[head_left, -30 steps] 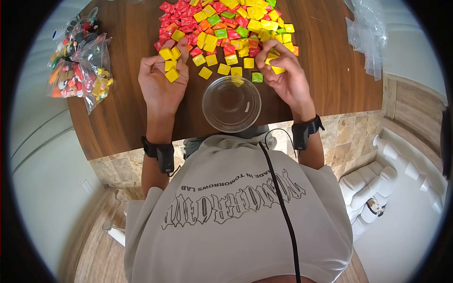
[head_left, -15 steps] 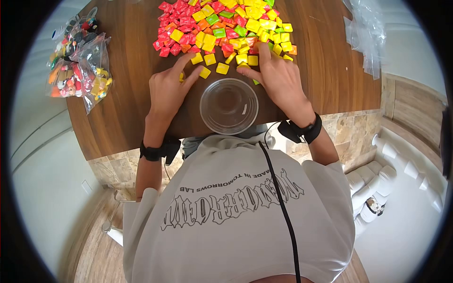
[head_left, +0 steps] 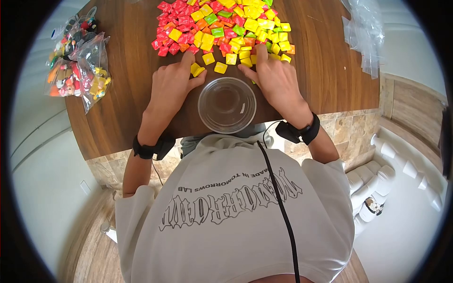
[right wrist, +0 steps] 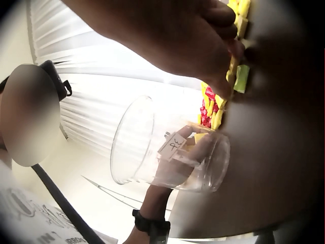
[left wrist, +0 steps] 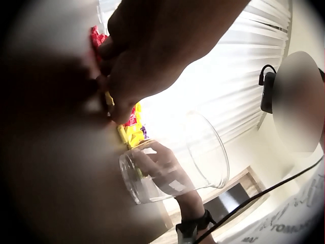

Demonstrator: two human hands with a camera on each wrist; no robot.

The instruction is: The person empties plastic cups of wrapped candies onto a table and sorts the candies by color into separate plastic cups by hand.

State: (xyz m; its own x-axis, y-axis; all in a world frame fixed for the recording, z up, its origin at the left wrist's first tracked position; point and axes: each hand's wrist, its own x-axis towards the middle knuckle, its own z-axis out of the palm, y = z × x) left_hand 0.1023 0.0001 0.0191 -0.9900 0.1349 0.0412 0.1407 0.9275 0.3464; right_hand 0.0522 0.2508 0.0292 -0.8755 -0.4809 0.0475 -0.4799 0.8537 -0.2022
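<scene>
Both hands reach palm-down to the near edge of a heap of small square wrapped candies in yellow, red, orange and green. My left hand pinches yellow candies between thumb and forefinger. In the right wrist view a yellow candy shows at its fingers through clear plastic. My right hand has its thumb and forefinger around yellow candies; its other fingers are hidden underneath. Between the wrists stands a clear round tub, bearing a small label.
Plastic bags of small colourful figures lie at the table's left. Clear empty bags hang over the right edge. A dark cord runs down the shirt. The table's near edge is close to the body.
Both hands turned from palm-up, with yellow candies in the fingers, to palm-down at the heap. The left hand then moved slightly right and closed its thumb and forefinger on yellow candies.
</scene>
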